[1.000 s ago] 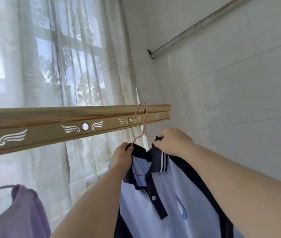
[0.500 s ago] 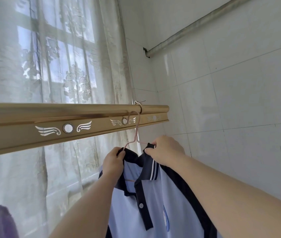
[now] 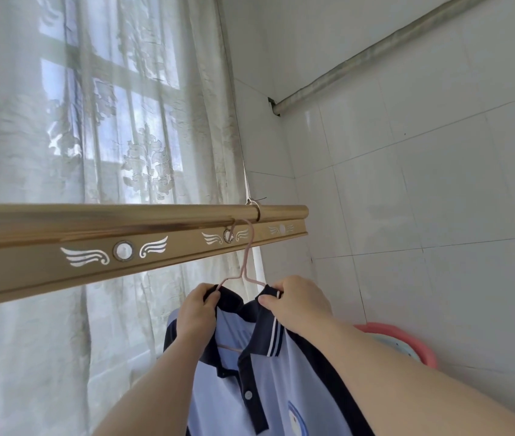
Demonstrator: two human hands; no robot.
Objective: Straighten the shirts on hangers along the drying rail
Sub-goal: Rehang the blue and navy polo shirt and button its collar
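Shirt [image 3: 284, 391], a pale blue polo with a navy collar [image 3: 234, 302] and navy shoulder panels, hangs from a thin pink hanger [image 3: 245, 262] directly below and between the two hands. The left hand [image 3: 198, 313] has its fingers curled round the left end of the collar, just where the hanger's wire arm comes down to it. The right hand [image 3: 297, 305] pinches the collar's right end, which has white stripes, with the thumb pressed on top of the cloth. Above the hands the hanger's hook catches on the gold drying rail [image 3: 92, 228], at one of the round holes flanked by silver wing patterns. The rail runs from above the hands away to the left. A white button [image 3: 248, 395] shows on the navy placket below the left hand, and part of a round blue badge [image 3: 297, 416] lies under the right forearm. Behind the rail, beyond the left hand, hangs a sheer patterned curtain [image 3: 92, 121] over a bright window. To the right of the right hand is a white tiled wall [image 3: 423, 184] with a grey pipe [image 3: 376, 55] high along it, and a pink basin [image 3: 407, 338] sits just past the right forearm
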